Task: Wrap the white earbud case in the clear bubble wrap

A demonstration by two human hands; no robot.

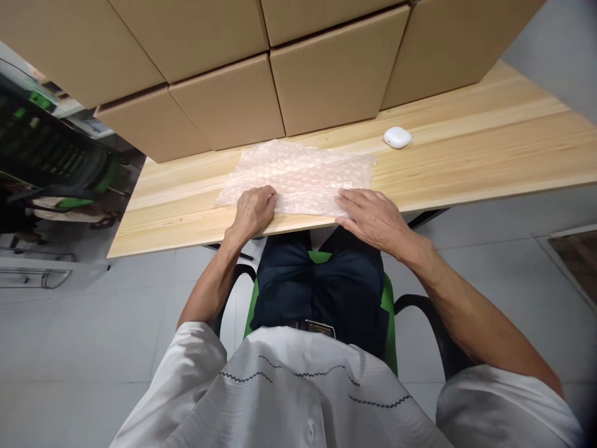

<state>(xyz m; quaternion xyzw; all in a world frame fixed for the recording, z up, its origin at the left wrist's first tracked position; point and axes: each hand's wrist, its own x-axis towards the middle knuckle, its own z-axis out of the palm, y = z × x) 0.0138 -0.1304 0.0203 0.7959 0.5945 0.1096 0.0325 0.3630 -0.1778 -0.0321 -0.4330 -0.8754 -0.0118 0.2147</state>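
Your bubble wrap point(303, 171) lies on the wooden tabletop point(466, 149), along its near edge and in front of the stacked cardboard boxes point(336, 74). Your left hand point(255, 208) is at the wrap's near left part, fingers curled inward; whether they pinch the plastic, you cannot tell from this view. Your right hand point(373, 218) rests at the near right corner, fingers almost straight, thumb slightly apart, grasping nothing. A white rounded case point(397, 137) sits beyond that hand, to the right of the wrap.
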